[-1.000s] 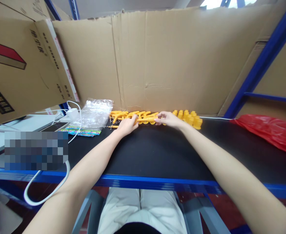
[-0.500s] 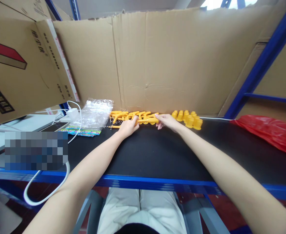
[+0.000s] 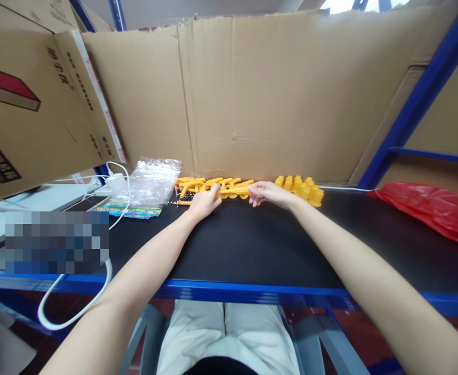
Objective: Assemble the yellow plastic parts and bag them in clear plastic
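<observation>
Yellow piece [image 3: 234, 191] held at black tabletop [image 3: 244, 245]'s 12 o'clock; long axis 9-to-3, wider end pointed to 3. One end gripped by curled left hand [image 3: 204, 204], other pinched by right hand [image 3: 270, 195].

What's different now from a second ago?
Very little: the right hand has shifted slightly, its lower fingers now hanging lower by the yellow piece. Nothing was visibly let go. The left hand, yellow cups and red bag stayed put.
</observation>
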A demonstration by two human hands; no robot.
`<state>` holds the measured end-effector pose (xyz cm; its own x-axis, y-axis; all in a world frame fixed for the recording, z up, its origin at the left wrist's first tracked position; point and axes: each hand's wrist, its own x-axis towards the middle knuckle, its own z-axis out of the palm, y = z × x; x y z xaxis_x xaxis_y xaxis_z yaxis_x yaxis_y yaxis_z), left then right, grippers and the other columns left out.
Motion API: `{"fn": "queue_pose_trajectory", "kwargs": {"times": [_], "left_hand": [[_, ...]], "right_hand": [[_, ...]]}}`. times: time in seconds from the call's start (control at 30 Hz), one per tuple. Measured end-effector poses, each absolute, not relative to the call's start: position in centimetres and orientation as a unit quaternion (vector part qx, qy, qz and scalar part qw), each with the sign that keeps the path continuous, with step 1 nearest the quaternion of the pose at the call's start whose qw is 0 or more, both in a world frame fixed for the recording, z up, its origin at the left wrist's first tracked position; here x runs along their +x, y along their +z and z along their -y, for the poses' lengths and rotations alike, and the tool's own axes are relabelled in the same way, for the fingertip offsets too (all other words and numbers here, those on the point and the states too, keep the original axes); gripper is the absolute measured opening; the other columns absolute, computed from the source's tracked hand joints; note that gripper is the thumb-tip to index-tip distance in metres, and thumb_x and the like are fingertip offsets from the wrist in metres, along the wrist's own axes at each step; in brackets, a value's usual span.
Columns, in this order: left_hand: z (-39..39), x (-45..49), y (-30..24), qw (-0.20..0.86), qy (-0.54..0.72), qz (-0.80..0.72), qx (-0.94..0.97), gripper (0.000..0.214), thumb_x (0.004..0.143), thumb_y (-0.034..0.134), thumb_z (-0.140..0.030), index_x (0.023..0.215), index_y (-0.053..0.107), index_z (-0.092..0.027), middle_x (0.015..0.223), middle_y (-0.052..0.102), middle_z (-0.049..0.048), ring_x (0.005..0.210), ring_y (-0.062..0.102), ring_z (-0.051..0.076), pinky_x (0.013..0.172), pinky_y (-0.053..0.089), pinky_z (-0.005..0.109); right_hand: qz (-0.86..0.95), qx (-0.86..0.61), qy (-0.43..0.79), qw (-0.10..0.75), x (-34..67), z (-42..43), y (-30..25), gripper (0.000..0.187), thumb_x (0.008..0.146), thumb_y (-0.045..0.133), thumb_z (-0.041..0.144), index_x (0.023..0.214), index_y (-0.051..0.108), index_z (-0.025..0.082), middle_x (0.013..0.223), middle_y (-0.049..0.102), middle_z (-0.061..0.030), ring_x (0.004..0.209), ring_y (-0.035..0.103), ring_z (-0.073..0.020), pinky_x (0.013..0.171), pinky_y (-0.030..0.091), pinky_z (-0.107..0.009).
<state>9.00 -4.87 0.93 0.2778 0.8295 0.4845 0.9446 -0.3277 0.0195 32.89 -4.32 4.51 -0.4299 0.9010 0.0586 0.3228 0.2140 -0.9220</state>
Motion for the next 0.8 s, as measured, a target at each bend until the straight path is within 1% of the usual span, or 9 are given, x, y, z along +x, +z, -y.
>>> {"fn": "queue_pose_trajectory", "kwargs": {"times": [0.1,0.17,0.27,0.33,0.4,0.47,0.5,0.63,0.8], "left_hand": [[4.9,9.0,1.0,0.142,-0.206,0.564,-0.787,0.035,0.089,0.038,-0.035,0.119,0.047,-0.018,0.086,0.068,0.0082,0.081,0.066,0.022,0.071,0.045,0.028],[4.9,9.0,1.0,0.146,-0.205,0.564,-0.787,0.035,0.089,0.038,-0.035,0.118,0.047,-0.018,0.086,0.068,0.0082,0.081,0.066,0.022,0.07,0.045,0.028],[4.9,9.0,1.0,0.148,-0.208,0.56,-0.788,0.034,0.089,0.038,-0.035,0.118,0.048,-0.019,0.085,0.068,0.0076,0.08,0.066,0.023,0.069,0.045,0.028],[4.9,9.0,0.9,0.144,-0.211,0.556,-0.791,0.034,0.089,0.038,-0.036,0.117,0.048,-0.02,0.084,0.068,0.0075,0.079,0.066,0.023,0.069,0.045,0.029],[4.9,9.1,0.9,0.137,-0.213,0.554,-0.793,0.033,0.089,0.039,-0.036,0.116,0.048,-0.02,0.085,0.068,0.0076,0.079,0.066,0.023,0.069,0.045,0.029],[4.9,9.1,1.0,0.131,-0.213,0.556,-0.793,0.033,0.089,0.039,-0.035,0.117,0.048,-0.021,0.086,0.068,0.0078,0.079,0.066,0.023,0.07,0.045,0.03],[4.9,9.2,1.0,0.129,-0.212,0.556,-0.793,0.033,0.088,0.039,-0.035,0.117,0.048,-0.02,0.086,0.068,0.008,0.08,0.066,0.023,0.071,0.045,0.03],[4.9,9.1,1.0,0.128,-0.208,0.556,-0.795,0.033,0.088,0.04,-0.035,0.117,0.048,-0.019,0.085,0.068,0.0089,0.08,0.066,0.025,0.072,0.045,0.031],[5.0,9.0,1.2,0.137,-0.208,0.55,-0.797,0.033,0.089,0.039,-0.035,0.116,0.048,-0.019,0.086,0.068,0.0087,0.08,0.066,0.024,0.071,0.045,0.031]], "right_hand": [[0.686,-0.468,0.454,0.322,32.2,4.2,4.2,0.041,0.091,0.043,0.049,0.073,0.053,0.014,0.056,0.063,-0.0059,0.044,0.057,-0.0093,0.044,0.045,-0.019],[0.674,-0.495,0.443,0.324,31.9,4.1,4.1,0.048,0.089,0.039,0.055,0.07,0.054,0.014,0.052,0.062,-0.0065,0.04,0.055,-0.0097,0.04,0.042,-0.019],[0.674,-0.503,0.444,0.31,32.1,4.1,4.1,0.054,0.087,0.036,0.061,0.075,0.056,0.013,0.056,0.063,-0.0079,0.041,0.056,-0.0106,0.038,0.041,-0.019],[0.682,-0.488,0.462,0.288,32.6,4.2,4.3,0.052,0.086,0.04,0.061,0.09,0.057,0.012,0.07,0.068,-0.0097,0.049,0.061,-0.0117,0.043,0.045,-0.02],[0.698,-0.466,0.472,0.27,33.1,4.3,4.4,0.046,0.082,0.056,0.052,0.109,0.052,0.016,0.093,0.069,-0.0107,0.062,0.065,-0.0127,0.052,0.05,-0.021],[0.715,-0.452,0.464,0.264,33.6,4.4,4.5,0.055,0.075,0.069,0.038,0.122,0.044,0.021,0.11,0.064,-0.0106,0.072,0.066,-0.0124,0.061,0.053,-0.022],[0.719,-0.45,0.457,0.266,33.7,4.4,4.5,0.059,0.074,0.071,0.033,0.124,0.042,0.022,0.115,0.061,-0.0106,0.074,0.066,-0.0119,0.063,0.053,-0.022],[0.721,-0.454,0.433,0.294,33.7,4.2,4.3,0.047,0.077,0.067,0.027,0.118,0.045,0.02,0.117,0.06,-0.0113,0.071,0.066,-0.0099,0.067,0.053,-0.023],[0.728,-0.452,0.421,0.297,33.3,4.2,4.3,0.028,0.083,0.059,0.037,0.102,0.054,0.016,0.093,0.069,-0.0088,0.068,0.066,-0.0112,0.063,0.051,-0.022]]}}
